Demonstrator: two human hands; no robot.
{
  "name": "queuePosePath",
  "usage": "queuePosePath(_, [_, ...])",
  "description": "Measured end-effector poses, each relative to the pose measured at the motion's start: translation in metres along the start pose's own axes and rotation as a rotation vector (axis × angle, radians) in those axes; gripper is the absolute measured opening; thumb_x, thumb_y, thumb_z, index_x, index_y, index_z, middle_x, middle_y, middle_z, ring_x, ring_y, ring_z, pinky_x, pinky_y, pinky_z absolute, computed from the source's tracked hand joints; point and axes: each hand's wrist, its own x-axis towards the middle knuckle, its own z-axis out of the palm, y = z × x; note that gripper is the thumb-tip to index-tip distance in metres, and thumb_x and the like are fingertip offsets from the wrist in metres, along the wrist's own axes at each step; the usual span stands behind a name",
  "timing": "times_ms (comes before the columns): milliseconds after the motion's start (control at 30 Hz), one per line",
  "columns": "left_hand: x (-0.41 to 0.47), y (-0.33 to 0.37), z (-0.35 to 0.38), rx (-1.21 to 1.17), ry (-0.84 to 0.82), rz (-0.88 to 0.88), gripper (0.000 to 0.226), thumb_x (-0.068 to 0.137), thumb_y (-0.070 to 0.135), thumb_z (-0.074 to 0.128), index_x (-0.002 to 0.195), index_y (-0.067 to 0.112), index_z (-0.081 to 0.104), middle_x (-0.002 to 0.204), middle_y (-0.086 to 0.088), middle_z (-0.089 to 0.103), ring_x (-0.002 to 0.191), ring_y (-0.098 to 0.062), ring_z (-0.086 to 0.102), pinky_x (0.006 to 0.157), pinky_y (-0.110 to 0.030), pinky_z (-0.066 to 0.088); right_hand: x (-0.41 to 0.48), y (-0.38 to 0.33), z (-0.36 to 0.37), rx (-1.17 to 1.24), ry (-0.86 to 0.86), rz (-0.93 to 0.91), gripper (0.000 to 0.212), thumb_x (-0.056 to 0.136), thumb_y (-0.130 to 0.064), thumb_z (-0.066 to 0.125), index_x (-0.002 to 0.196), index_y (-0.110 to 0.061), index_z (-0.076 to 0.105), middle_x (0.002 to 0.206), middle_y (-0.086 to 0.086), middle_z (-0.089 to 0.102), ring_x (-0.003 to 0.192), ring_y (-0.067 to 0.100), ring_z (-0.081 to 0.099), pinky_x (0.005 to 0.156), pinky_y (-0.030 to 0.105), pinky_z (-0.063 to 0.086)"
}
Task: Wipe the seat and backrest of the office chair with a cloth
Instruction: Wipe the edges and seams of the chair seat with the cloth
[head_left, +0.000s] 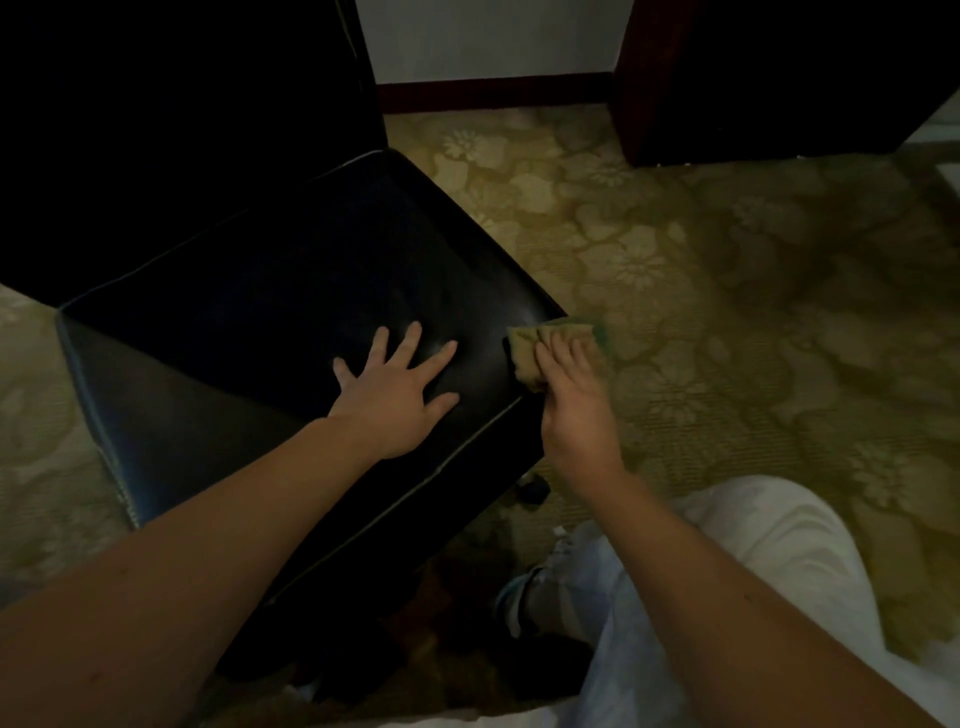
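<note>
Now our left hand (400, 395) rests flat, fingers spread, on the black seat (291, 291); our right hand (574, 400) presses the cloth (535, 340) (greenish, folded) at the seat's front-right corner.

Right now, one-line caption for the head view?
Left hand flat on the black seat; right hand presses a cloth at its right edge.

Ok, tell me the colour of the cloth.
Tan cloth with a green edge; head view.
</note>
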Motion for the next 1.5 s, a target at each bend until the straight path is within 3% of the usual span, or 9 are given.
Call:
queuePosePath(233, [-0.009, -0.017, 0.0, 0.013, 0.03, 0.015, 0.063, 0.104, 0.062, 0.026, 0.157, 0.051, -0.005, 0.17, 0.002, -0.016, 0.157, -0.031, -0.014, 0.12, -0.069, 0.005, 0.008, -0.007, -0.013, 0.176, -0.008, 0.072, 0.048, 0.098, -0.026, 0.04, 0.139, -0.008, 0.056, 0.155, 0.005, 0.041, 0.149, 0.021, 0.026, 0.124, 0.037, 0.017])
queuePosePath(367, [-0.016, -0.021, 0.008, -0.033, 0.052, 0.018, 0.062, 0.104, 0.062, 0.025, 0.158, 0.051, -0.004, 0.17, 0.001, -0.016, 0.157, -0.031, -0.014, 0.121, -0.069, 0.004, 0.008, -0.003, -0.008, 0.19, 0.069, 0.063, 0.037, 0.099, -0.017, 0.058, 0.136, -0.009, 0.06, 0.151, 0.007, 0.047, 0.146, 0.021, 0.034, 0.121, 0.044, 0.028])
queuePosePath(500, [-0.015, -0.022, 0.009, -0.02, 0.065, 0.017, 0.063, 0.103, 0.064, 0.025, 0.157, 0.051, -0.005, 0.17, 0.0, -0.016, 0.157, -0.031, -0.014, 0.121, -0.067, 0.004, 0.018, 0.002, -0.013, 0.201, 0.117, 0.166, 0.054, 0.098, -0.021, 0.061, 0.148, -0.011, 0.045, 0.155, 0.006, 0.041, 0.144, 0.017, 0.036, 0.118, 0.031, 0.031])
queuePosePath(600, [-0.016, -0.026, 0.01, -0.025, 0.059, 0.021, 0.064, 0.102, 0.065, 0.024, 0.157, 0.052, -0.007, 0.17, 0.0, -0.018, 0.156, -0.031, -0.015, 0.121, -0.066, 0.002, 0.023, 0.003, -0.015, 0.12, 0.125, 0.188, 0.045, 0.098, -0.021, 0.061, 0.141, -0.008, 0.054, 0.154, 0.009, 0.042, 0.14, 0.02, 0.039, 0.114, 0.023, 0.027])
queuePosePath(867, [-0.009, -0.024, 0.01, -0.045, 0.067, 0.026, 0.063, 0.102, 0.065, 0.025, 0.158, 0.049, 0.0, 0.171, -0.001, -0.015, 0.157, -0.033, -0.013, 0.119, -0.069, 0.001, 0.046, 0.017, -0.015, 0.072, 0.149, 0.172, 0.033, 0.099, -0.02, 0.053, 0.129, -0.014, 0.066, 0.128, 0.006, 0.067, 0.114, 0.025, 0.063, 0.098, 0.046, 0.052])
queuePosePath(1067, [-0.007, -0.017, 0.013, -0.025, 0.084, 0.003, 0.062, 0.103, 0.065, 0.021, 0.158, 0.049, -0.003, 0.17, -0.002, -0.016, 0.156, -0.033, -0.014, 0.119, -0.07, 0.001, 0.028, 0.002, 0.003, 0.078, 0.194, 0.12, 0.035, 0.096, -0.004, 0.058, 0.13, -0.007, 0.064, 0.14, 0.011, 0.058, 0.134, 0.024, 0.05, 0.114, 0.036, 0.039])
queuePosePath(1233, [-0.008, -0.017, 0.017, -0.004, 0.092, -0.002, 0.062, 0.103, 0.065, 0.018, 0.158, 0.049, -0.007, 0.17, -0.001, -0.017, 0.156, -0.033, -0.015, 0.119, -0.069, 0.0, 0.019, -0.003, 0.011, 0.064, 0.127, 0.057, 0.041, 0.102, -0.012, 0.051, 0.144, -0.01, 0.052, 0.153, 0.006, 0.043, 0.147, 0.021, 0.031, 0.121, 0.033, 0.025])
queuePosePath(1367, [-0.007, -0.016, 0.015, -0.025, 0.084, -0.01, 0.062, 0.103, 0.065, 0.019, 0.158, 0.049, -0.006, 0.17, -0.001, -0.017, 0.156, -0.033, -0.016, 0.119, -0.069, -0.001, 0.034, 0.007, 0.006, 0.062, 0.137, 0.056, 0.039, 0.101, -0.01, 0.054, 0.14, -0.01, 0.055, 0.15, 0.008, 0.047, 0.145, 0.025, 0.036, 0.121, 0.039, 0.029])
queuePosePath(1500, [-0.004, -0.014, 0.014, -0.045, 0.078, -0.032, 0.062, 0.103, 0.065, 0.02, 0.158, 0.05, -0.006, 0.17, -0.001, -0.018, 0.156, -0.032, -0.017, 0.119, -0.069, -0.002, 0.054, 0.011, -0.002, 0.096, 0.163, 0.177, 0.037, 0.101, -0.01, 0.053, 0.138, -0.01, 0.057, 0.149, 0.006, 0.049, 0.144, 0.024, 0.037, 0.119, 0.026, 0.023])
